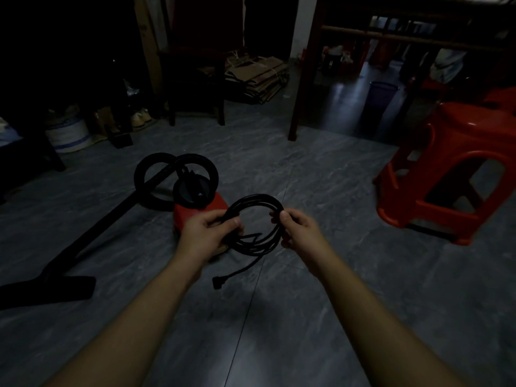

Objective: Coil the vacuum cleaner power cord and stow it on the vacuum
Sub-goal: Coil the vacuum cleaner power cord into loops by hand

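Both hands, left hand [205, 236] and right hand [297, 229], clamped on opposite sides of the coiled power cord [252, 223] just above the red vacuum [199, 216], plug [218, 282] dangling, seemingly nearly wound; best kept tight, loops even, tail tucked.

The floor [307, 303] looks like smooth, shiny grey stone tile, the stool [452, 169] is glossy red plastic, the cord [252, 201] looks like dull black rubber, the vacuum [201, 210] has a red plastic body, and the flat boxes [257, 76] are rough brown cardboard.
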Tool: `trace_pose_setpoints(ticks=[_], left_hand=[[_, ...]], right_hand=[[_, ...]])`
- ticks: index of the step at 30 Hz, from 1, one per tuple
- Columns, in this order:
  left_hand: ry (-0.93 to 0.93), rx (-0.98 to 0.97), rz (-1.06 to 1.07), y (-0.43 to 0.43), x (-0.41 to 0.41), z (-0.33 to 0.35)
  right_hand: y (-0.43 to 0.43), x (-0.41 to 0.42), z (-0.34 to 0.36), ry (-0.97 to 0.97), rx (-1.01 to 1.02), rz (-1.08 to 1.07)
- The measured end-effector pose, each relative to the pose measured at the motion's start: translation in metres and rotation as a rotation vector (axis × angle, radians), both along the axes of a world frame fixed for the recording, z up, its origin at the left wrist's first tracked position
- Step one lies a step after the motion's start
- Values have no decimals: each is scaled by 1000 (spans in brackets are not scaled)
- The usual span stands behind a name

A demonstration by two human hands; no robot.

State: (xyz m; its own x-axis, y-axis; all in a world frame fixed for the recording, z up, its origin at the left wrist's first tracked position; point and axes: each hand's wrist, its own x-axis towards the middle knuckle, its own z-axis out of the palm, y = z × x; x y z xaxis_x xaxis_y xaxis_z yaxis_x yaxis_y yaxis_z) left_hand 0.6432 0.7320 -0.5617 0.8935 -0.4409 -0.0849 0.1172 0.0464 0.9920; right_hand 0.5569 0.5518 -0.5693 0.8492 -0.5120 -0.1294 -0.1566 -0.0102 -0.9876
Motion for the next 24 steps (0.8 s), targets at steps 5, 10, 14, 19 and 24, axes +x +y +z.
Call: trace_pose_setpoints(ticks=[5, 10, 14, 19, 24], left_hand=[[-65, 39, -49, -1, 2, -3], [-189, 220, -135, 3, 9, -14], [-314, 347, -245, 5, 10, -19], [-366, 374, -256, 7, 6, -18], [-428, 379, -226, 10, 4, -18]], right_hand=[[-5, 0, -11, 28, -140, -44], [-6, 1, -17, 41, -455, -61], [4, 0, -11, 17, -614, 126], [11, -2, -8, 56, -643, 319], [16, -3, -8, 119, -713, 348]])
